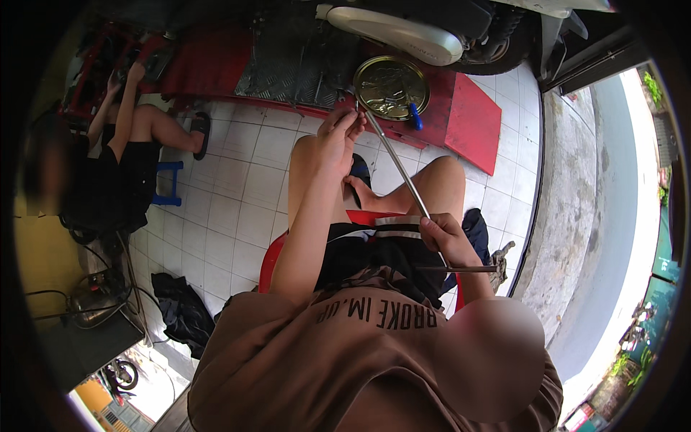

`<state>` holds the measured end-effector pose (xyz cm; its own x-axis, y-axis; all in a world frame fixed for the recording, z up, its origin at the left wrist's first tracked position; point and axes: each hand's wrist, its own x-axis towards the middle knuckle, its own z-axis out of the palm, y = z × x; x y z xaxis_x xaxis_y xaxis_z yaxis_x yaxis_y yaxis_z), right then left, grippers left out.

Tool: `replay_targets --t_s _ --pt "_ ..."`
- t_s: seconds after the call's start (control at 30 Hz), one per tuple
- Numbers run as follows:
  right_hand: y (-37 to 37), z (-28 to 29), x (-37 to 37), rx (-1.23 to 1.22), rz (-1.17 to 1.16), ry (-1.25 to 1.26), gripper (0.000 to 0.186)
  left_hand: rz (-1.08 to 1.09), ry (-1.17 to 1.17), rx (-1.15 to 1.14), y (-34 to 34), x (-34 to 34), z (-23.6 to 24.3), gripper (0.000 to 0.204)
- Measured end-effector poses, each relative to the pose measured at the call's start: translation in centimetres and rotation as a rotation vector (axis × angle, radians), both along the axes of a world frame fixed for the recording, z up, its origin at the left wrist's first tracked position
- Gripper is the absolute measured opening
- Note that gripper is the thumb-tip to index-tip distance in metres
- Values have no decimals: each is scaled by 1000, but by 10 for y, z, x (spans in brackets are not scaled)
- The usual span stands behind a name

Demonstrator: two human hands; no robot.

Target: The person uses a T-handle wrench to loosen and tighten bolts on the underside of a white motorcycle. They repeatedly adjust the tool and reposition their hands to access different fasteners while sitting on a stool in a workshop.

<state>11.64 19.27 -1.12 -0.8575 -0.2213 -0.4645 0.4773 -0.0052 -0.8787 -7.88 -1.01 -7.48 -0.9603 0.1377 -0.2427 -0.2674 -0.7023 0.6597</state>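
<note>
A long shiny metal tube (pixel 394 160) slants across my lap, from the round pan down to my right side. A thin T-handle (pixel 468 269) crosses its near end, beneath my right hand (pixel 448 239), whose fingers are wrapped round the tube. At the far end my left hand (pixel 340 137) is closed, fingers pinched against the tube. A small thin metal piece sticks up by those fingertips; its kind is unclear. Just beyond lies a round golden pan (pixel 358 81) with dark liquid in it. A blue-handled tool (pixel 416 117) rests over its near rim.
I sit on a red stool (pixel 270 259). Ahead stands a red platform (pixel 471 119) under a motorcycle (pixel 403 36). At left another person (pixel 129 155) works beside a blue stool (pixel 170 183). Black cloth (pixel 180 309) lies on the tiles, and a doorway edge runs along the right.
</note>
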Motion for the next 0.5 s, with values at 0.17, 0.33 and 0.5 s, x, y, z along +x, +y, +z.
replay_targets --t_s 0.17,0.33,0.5 --pt "-6 35 49 186 27 -23 40 -44 100 29 8 23 6 13" --pt "-21 38 68 210 -59 67 44 -134 96 17 25 35 30 17" --pt "-24 36 69 104 -156 17 43 -143 172 -10 29 49 57 17"
